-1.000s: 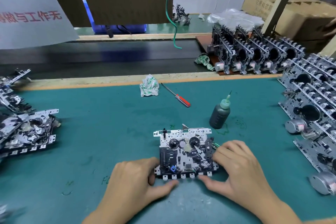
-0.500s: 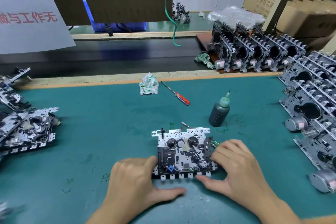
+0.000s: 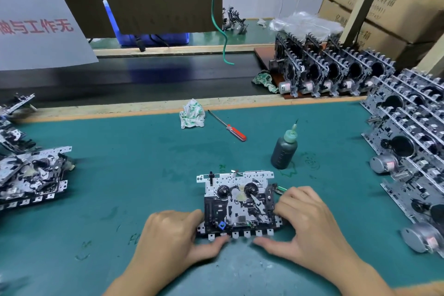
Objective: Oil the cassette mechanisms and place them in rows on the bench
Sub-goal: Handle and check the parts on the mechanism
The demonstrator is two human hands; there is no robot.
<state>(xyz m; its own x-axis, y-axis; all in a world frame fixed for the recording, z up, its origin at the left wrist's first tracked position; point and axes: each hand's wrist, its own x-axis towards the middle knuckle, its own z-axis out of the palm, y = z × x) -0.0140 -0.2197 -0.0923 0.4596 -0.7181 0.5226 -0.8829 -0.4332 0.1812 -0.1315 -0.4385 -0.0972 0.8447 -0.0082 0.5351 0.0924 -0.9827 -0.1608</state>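
Cassette mechanism: laid flat on the green bench mat, gripped at its near corners by the left hand and right hand. Fingertips partly hidden against its edges. Rows at right are cut off.

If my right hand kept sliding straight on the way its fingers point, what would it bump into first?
Nothing to travel: the right hand already touches the cassette mechanism, fingers curled on its right edge. They point left and away, so it would likely just push the mechanism.
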